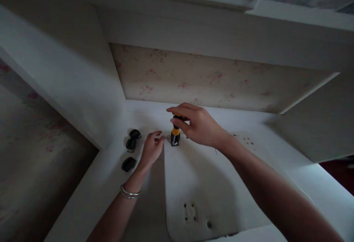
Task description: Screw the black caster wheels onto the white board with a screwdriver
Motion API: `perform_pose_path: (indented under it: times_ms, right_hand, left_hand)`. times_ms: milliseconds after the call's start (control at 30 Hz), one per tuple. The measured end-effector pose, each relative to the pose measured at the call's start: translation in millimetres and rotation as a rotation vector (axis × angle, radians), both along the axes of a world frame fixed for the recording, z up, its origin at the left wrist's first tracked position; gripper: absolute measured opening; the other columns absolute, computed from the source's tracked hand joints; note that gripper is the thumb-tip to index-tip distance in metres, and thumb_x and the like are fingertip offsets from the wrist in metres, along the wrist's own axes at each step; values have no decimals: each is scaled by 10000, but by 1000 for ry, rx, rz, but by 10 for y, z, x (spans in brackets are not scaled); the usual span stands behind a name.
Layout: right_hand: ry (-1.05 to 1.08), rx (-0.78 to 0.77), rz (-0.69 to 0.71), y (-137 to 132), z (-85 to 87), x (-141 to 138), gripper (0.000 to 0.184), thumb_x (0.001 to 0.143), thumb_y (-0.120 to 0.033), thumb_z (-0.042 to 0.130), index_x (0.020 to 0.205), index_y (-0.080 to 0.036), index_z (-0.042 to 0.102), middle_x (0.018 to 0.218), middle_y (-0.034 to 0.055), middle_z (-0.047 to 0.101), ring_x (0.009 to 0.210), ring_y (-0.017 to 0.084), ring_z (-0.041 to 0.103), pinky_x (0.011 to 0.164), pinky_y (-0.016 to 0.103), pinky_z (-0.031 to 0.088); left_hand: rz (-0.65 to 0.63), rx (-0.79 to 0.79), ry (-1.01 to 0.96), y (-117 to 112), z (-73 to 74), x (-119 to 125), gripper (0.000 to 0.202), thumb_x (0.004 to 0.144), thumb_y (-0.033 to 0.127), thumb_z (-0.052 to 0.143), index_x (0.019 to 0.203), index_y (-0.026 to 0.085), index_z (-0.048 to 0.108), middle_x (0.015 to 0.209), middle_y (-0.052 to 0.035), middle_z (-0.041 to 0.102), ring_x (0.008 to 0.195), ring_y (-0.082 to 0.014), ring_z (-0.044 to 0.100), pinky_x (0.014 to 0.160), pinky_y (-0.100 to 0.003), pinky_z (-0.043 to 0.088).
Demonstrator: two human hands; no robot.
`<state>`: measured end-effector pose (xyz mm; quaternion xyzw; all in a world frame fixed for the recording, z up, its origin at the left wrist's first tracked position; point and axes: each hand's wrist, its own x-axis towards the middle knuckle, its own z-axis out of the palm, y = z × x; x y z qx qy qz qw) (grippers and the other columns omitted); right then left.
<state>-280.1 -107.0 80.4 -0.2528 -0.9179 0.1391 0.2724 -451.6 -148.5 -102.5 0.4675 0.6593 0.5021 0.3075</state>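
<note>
My right hand (197,124) grips the top of a short yellow-and-black screwdriver (175,134) that stands upright with its tip on the far corner of a white board (199,183). My left hand (152,148) rests beside the tool, its fingers curled and pinched at the board's corner; what they hold, if anything, is too small to see. A metal bangle (129,193) circles my left wrist.
Two black caster-like parts (133,139) (128,164) lie on the white surface left of my left hand. White cabinet panels (63,76) rise on the left and right, with flowered wallpaper (210,80) behind. The board has screw holes (190,211) near its front edge.
</note>
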Motion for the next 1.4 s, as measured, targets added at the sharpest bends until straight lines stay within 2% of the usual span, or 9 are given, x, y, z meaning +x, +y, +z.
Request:
perform_pose_path:
  times_ms: [167,333,500,700,800,900,1100,1300,1400]
  right_hand:
    - [-143,98,-164,-16,47,-6,334,996,-382,545,1222,-170,669,1117,106,676,903,212,661,790,330,489]
    - [-166,31,3,-8,123,22,432,1004,-184,455,1432,-124,474,1261,145,633,1075,200,627,887,305,472]
    - [-259,134,-265,-73,156,25,348,976,-477,547,1114,-193,692,1051,103,677,843,233,675,685,322,466]
    - [-216,21,70,-17,152,48,464,975,-187,533,1427,-106,467,1326,159,607,1079,200,639,870,294,479]
    - [-258,81,-48,-45,174,48,326,953,-302,598,1251,-174,623,1133,108,700,991,238,666,796,323,484]
    - [-283,143,-198,-93,176,11,351,971,-460,552,1114,-159,661,1066,135,695,856,255,687,703,346,486]
    - [-257,-36,121,-56,174,-7,418,972,-199,550,1381,-134,496,1348,158,615,1199,222,610,944,315,474]
    - [-244,110,-173,-77,147,-67,309,966,-422,580,1127,-164,635,1038,143,743,910,280,706,752,362,494]
    - [-213,30,-99,-65,142,-63,330,987,-377,550,1215,-141,592,1162,170,711,1037,268,679,840,359,497]
  left_hand:
    - [-203,213,75,-99,491,41,398,844,381,655,1204,220,607,1247,-96,650,1138,-232,623,920,-343,523]
    - [-190,284,342,-35,766,182,244,810,399,719,940,207,644,999,-63,693,933,-219,664,875,-342,530]
    - [-253,197,274,38,789,240,298,777,443,727,941,204,656,951,-51,734,892,-232,696,822,-328,538]
    - [-367,131,196,63,836,116,309,843,468,608,886,175,696,866,-57,755,851,-243,695,793,-319,531]
    - [-488,117,199,67,895,78,319,814,477,621,902,186,720,893,-58,764,907,-263,688,817,-328,530]
    - [-331,117,323,62,930,95,290,757,475,678,793,188,702,839,-58,751,888,-267,673,802,-315,512]
    - [-435,104,172,90,865,34,285,781,469,645,734,188,643,684,-17,681,691,-197,632,637,-272,493]
    - [-327,149,178,58,925,141,231,717,395,727,766,179,659,804,-51,735,819,-227,675,739,-288,524]
    - [-350,141,147,46,921,135,239,778,406,679,726,175,646,742,-43,724,752,-216,668,675,-277,510]
